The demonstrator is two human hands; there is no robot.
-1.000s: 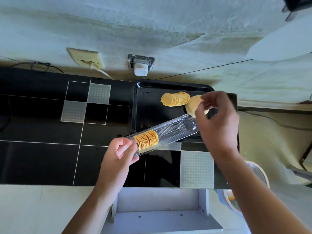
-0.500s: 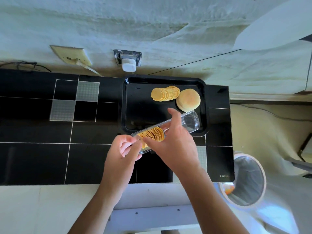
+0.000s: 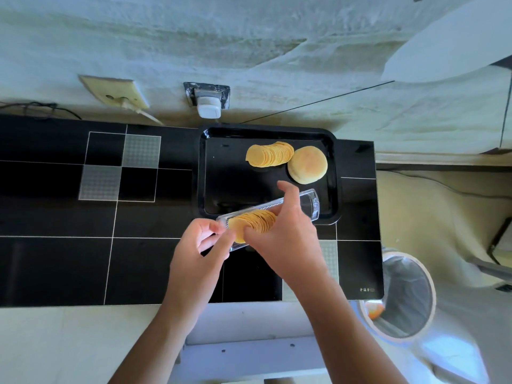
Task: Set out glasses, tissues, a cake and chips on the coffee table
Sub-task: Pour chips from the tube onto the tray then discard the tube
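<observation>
While the left hand pinched the near end of the clear plastic chip sleeve, the right hand closed its fingers round the stack of chips left inside it, above the black tiled counter. The sleeve's far end reached over the near rim of the black tray. Farther back on that tray lay a fanned row of chips, touching the round cake on its right.
</observation>
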